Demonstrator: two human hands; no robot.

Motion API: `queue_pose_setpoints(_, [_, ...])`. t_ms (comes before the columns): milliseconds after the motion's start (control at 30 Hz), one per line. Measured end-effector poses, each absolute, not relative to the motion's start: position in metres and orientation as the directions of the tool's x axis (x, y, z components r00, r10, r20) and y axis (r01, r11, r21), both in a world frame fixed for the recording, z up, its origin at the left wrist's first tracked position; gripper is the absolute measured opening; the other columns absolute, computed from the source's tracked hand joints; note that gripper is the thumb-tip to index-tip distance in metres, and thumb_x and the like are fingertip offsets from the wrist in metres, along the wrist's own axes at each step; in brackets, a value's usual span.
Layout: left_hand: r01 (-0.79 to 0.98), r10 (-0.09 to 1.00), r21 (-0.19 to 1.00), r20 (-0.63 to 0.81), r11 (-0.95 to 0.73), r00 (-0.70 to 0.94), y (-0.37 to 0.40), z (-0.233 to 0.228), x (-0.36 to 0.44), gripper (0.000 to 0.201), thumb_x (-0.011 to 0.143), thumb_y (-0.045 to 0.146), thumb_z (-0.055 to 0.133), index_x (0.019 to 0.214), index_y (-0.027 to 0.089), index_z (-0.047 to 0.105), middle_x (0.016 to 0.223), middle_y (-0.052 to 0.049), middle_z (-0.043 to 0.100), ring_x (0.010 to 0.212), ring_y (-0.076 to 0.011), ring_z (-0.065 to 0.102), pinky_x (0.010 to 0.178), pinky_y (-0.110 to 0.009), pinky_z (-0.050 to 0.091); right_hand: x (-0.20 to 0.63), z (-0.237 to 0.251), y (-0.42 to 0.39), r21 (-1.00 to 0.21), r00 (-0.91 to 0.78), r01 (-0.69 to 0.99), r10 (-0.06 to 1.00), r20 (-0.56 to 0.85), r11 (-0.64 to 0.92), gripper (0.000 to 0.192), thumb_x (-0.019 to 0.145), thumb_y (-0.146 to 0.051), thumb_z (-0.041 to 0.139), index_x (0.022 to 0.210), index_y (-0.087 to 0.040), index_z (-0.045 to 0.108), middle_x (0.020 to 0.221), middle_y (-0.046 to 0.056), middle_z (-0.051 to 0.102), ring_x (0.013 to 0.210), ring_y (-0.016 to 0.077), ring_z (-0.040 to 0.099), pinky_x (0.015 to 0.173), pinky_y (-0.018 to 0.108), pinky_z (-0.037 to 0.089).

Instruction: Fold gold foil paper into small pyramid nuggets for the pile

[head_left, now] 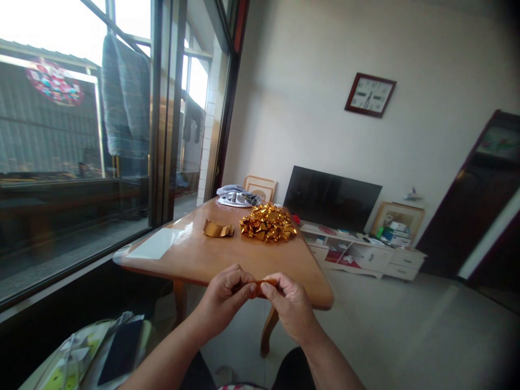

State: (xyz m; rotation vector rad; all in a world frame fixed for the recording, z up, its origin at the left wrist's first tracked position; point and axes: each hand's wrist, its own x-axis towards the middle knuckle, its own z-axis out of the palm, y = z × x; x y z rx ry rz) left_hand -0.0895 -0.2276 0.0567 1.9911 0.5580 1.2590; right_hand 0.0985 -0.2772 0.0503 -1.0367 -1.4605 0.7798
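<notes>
Between my two hands, just off the near edge of the wooden table point(244, 259), is a small piece of shiny orange-gold foil point(258, 289). My left hand point(227, 295) pinches its left end with thumb and fingers. On the other end, my right hand point(289, 303) pinches in the same way, and the fingers cover much of the piece. Farther up the table lies a heap of crumpled or folded gold foil pieces point(268, 223). Left of the heap rests a curved stack of flat gold foil sheets point(218, 228).
Folded grey cloth point(238, 196) lies at the table's far end, and a pale sheet point(154, 243) at its left. A window runs along the left side. Lower left, a seat holds bags and a dark flat item point(121, 349). Beyond stand a television point(331, 197) and white cabinet point(374, 260).
</notes>
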Motion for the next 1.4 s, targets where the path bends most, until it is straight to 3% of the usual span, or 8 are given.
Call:
queue_pose_setpoints(300, [0.0,0.676,0.746,0.603,-0.666,0.423,-0.23,0.056,-0.088,0.022,0.094,0.034,0.062,0.081,0.017,0.07,0.08,-0.004,0.062,0.075,-0.0155,0.059,0.069,-0.025,0.045,0.095,0.051,-0.279,-0.91,0.001,0.102,0.914,0.405,0.403,0.029,0.09,-0.049,0.066,0.092,-0.021,0.07,0.083,0.005,0.071,0.078,0.0215,0.065,0.076,0.035,0.052])
queue_pose_setpoints(533, [-0.102,0.702,0.819,0.542,-0.565,0.463,-0.229,0.05,-0.088,0.024,0.094,0.035,0.061,0.083,0.015,0.066,0.08,-0.005,0.062,0.075,-0.0157,0.059,0.07,-0.027,0.046,0.095,0.053,-0.282,-0.909,-0.015,0.089,0.913,0.408,0.407,0.035,0.093,-0.053,0.058,0.094,-0.021,0.072,0.083,0.005,0.069,0.08,0.0214,0.063,0.08,0.035,0.051])
queue_pose_setpoints(767, [-0.146,0.73,0.866,0.485,-0.479,0.481,-0.226,0.045,-0.084,0.024,0.094,0.035,0.062,0.082,0.015,0.061,0.076,-0.002,0.061,0.07,-0.0131,0.055,0.066,-0.025,0.043,0.096,0.041,-0.274,-0.93,0.095,0.049,0.926,0.366,0.363,0.038,0.092,-0.055,0.058,0.089,-0.019,0.071,0.079,0.004,0.066,0.075,0.0181,0.056,0.073,0.031,0.047])
queue_pose_setpoints(900, [-0.136,0.731,0.861,0.491,-0.491,0.473,-0.225,0.042,-0.081,0.025,0.094,0.034,0.061,0.079,0.015,0.06,0.074,-0.002,0.06,0.068,-0.012,0.052,0.066,-0.024,0.041,0.096,0.041,-0.273,-0.931,0.08,0.105,0.93,0.358,0.349,0.035,0.088,-0.053,0.064,0.087,-0.019,0.068,0.074,0.001,0.063,0.068,0.0152,0.052,0.069,0.029,0.043])
queue_pose_setpoints(1033, [-0.144,0.73,0.879,0.461,-0.455,0.505,-0.226,0.043,-0.081,0.026,0.094,0.036,0.061,0.08,0.014,0.06,0.075,-0.002,0.061,0.069,-0.0125,0.053,0.066,-0.024,0.042,0.095,0.042,-0.275,-0.916,0.075,0.163,0.921,0.382,0.366,0.037,0.092,-0.054,0.059,0.081,-0.019,0.069,0.071,0.001,0.061,0.07,0.0164,0.053,0.071,0.029,0.043])
queue_pose_setpoints(1233, [-0.21,0.722,0.908,0.416,-0.363,0.553,-0.225,0.046,-0.083,0.029,0.092,0.04,0.063,0.082,0.014,0.062,0.075,-0.002,0.06,0.071,-0.0131,0.052,0.066,-0.025,0.041,0.096,0.042,-0.276,-0.926,0.095,0.098,0.922,0.374,0.365,0.037,0.092,-0.052,0.059,0.081,-0.019,0.069,0.07,0.0,0.061,0.071,0.016,0.053,0.07,0.028,0.042])
queue_pose_setpoints(1400, [-0.176,0.749,0.919,0.39,-0.352,0.536,-0.221,0.042,-0.083,0.031,0.09,0.042,0.064,0.08,0.013,0.062,0.075,-0.003,0.062,0.069,-0.0136,0.055,0.067,-0.025,0.043,0.094,0.037,-0.274,-0.963,0.089,-0.026,0.96,0.266,0.27,0.039,0.086,-0.055,0.067,0.09,-0.017,0.07,0.071,0.002,0.064,0.068,0.0154,0.054,0.065,0.027,0.042])
